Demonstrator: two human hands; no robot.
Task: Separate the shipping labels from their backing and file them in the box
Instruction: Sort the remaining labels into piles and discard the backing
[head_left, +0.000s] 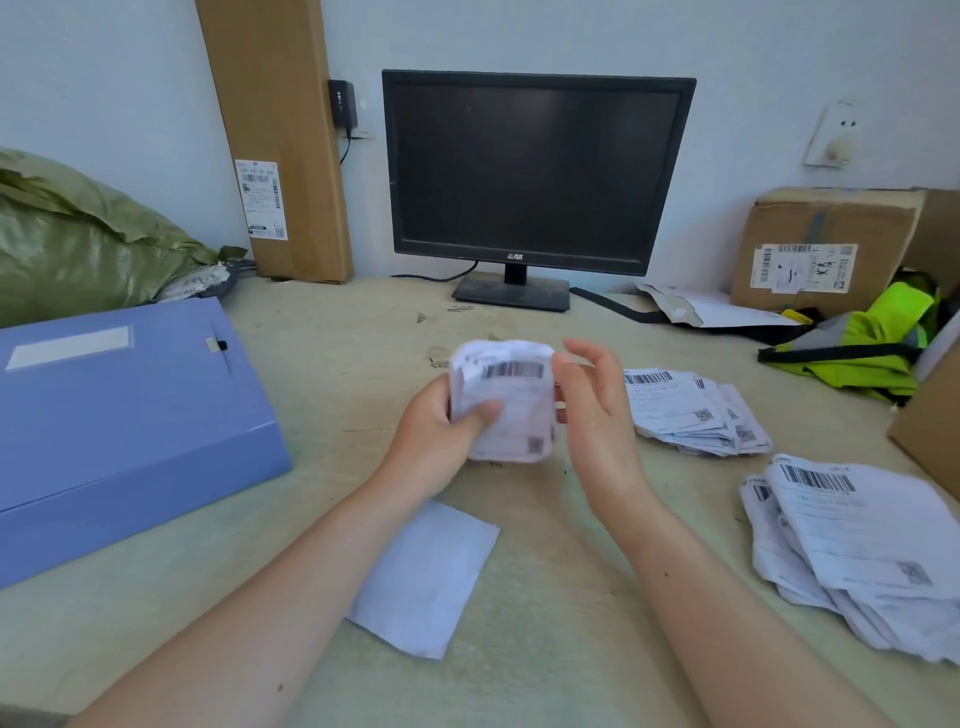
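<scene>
My left hand (441, 421) grips a small stack of white shipping labels (511, 410) with barcodes, thumb pressed on the front sheet. At the stack's right edge is my right hand (587, 400), fingers spread and touching that edge. A blank white backing sheet (426, 577) lies on the table below my hands. The closed blue file box (119, 415) lies flat on the left. Two loose piles of labels rest on the right: one further back (696, 410), one nearer (852, 545).
A black monitor (535, 176) stands at the back centre. A tall cardboard box (280, 140) leans on the wall, a green sack (78, 234) is at far left, a cardboard carton (831, 249) and a yellow-green vest (872, 343) at back right.
</scene>
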